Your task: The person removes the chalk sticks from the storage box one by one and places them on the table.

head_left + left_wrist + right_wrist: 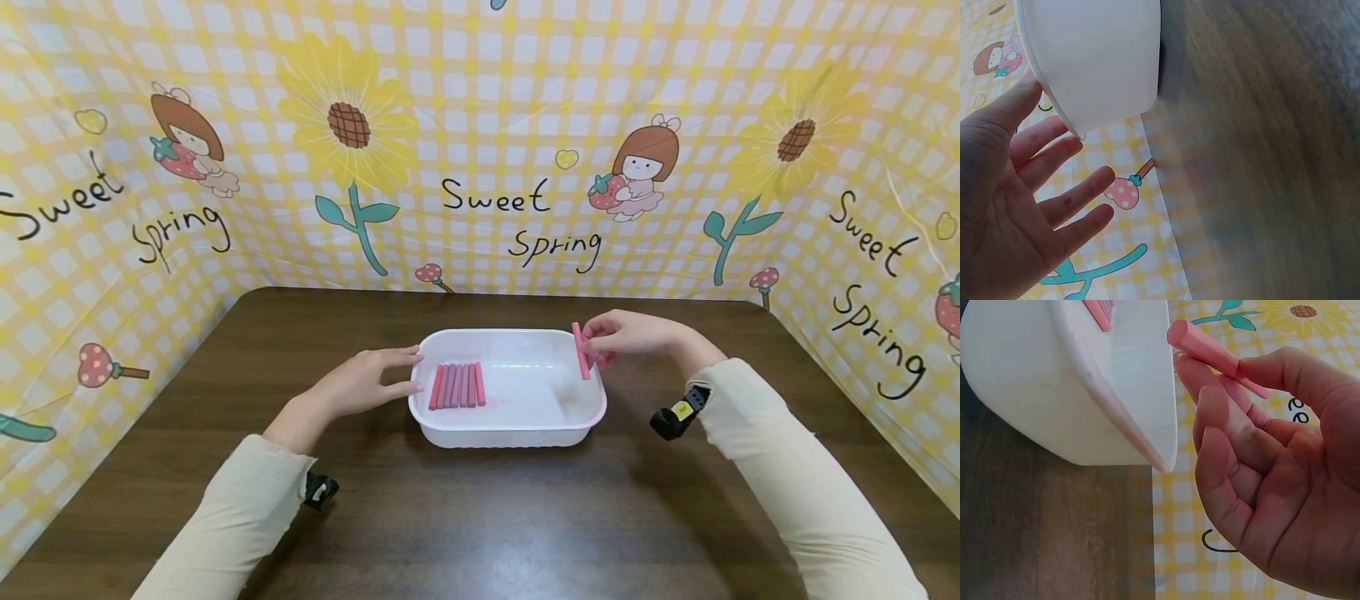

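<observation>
My right hand [611,337] pinches a pink chalk stick [581,351] between thumb and fingers over the right end of a white plastic tray [510,437]. In the right wrist view the chalk's round end [1179,332] points toward the tray, its shaft under the thumb. Inside the tray, on the left, several pink and mauve chalk sticks [457,386] lie side by side in a row. My left hand [363,382] is at the tray's left end with thumb and fingertips at the rim. Its fingers are spread and fairly straight in the left wrist view [1041,194].
The tray stands on a dark brown wooden table [480,517]. A yellow checked cloth [487,100] printed with sunflowers and figures hangs behind the table and along both sides. Black wrist cameras [321,491] sit at both cream sleeves [795,475].
</observation>
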`<state>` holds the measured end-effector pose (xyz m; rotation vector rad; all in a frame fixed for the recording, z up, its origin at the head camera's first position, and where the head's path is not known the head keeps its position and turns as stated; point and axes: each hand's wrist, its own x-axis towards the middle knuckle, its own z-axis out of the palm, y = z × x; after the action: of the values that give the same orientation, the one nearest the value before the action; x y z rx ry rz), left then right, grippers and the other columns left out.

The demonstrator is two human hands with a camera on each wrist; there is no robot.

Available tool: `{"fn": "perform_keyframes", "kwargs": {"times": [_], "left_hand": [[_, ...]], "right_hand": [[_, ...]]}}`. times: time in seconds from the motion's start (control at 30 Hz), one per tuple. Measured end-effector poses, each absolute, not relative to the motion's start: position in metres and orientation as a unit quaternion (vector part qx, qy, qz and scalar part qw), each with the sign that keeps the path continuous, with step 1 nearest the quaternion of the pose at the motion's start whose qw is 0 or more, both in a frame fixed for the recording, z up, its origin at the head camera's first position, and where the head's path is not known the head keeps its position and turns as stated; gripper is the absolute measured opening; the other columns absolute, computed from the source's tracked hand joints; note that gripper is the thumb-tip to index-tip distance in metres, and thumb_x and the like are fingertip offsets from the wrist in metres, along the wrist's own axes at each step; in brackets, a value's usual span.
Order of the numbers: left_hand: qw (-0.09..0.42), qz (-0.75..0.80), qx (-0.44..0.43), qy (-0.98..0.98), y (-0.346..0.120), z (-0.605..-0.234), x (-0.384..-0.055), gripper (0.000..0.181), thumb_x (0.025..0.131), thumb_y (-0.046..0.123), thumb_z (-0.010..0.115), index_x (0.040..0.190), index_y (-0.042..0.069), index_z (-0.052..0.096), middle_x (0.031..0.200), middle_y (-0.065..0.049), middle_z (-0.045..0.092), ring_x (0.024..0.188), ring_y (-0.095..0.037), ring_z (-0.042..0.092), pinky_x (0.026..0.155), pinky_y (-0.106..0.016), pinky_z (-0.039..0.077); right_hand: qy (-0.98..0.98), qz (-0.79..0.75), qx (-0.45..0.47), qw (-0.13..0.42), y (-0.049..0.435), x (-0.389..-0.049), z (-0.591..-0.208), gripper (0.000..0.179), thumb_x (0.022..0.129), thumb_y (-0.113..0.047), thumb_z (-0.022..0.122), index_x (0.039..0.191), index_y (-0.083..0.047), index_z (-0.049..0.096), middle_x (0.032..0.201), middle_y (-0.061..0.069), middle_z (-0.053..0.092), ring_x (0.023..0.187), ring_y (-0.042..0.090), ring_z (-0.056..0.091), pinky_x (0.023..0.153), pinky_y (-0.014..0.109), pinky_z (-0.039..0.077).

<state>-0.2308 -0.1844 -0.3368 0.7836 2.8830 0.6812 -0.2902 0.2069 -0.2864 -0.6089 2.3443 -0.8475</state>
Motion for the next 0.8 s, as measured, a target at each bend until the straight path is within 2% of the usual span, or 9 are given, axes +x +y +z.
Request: {"fn": "perform_keyframes", "kwargs": {"times": [0.37,0.8], "left_hand": [[0.041,0.224,0.253,0.940,-0.184,-0.337,-0.231,0.058,0.088,0.038,0.062,0.135,0.005,0.050,0.144,-0.013,0.044,0.133,-0.036,0.042,0.107,-0.054,0.036],[0.043,0.222,0.248,0.942,-0.185,-0.338,-0.232,0.059,0.088,0.040,0.062,0.135,0.006,0.049,0.145,-0.012,0.043,0.133,-0.035,0.041,0.107,-0.053,0.035]], "right_hand": [[0.878,-0.336,-0.218,0.263,0.228,-0.285,-0.290,0.027,0.094,-0.026,0.054,0.103,-0.001,0.058,0.078,0.002,0.059,0.077,0.015,0.056,0.078,0.032,0.052],[0.872,-0.358,-0.200,0.266,0.248,-0.285,-0.296,0.030,0.095,-0.026,0.052,0.104,0.002,0.056,0.078,0.001,0.059,0.076,0.013,0.056,0.076,0.029,0.052]]}}
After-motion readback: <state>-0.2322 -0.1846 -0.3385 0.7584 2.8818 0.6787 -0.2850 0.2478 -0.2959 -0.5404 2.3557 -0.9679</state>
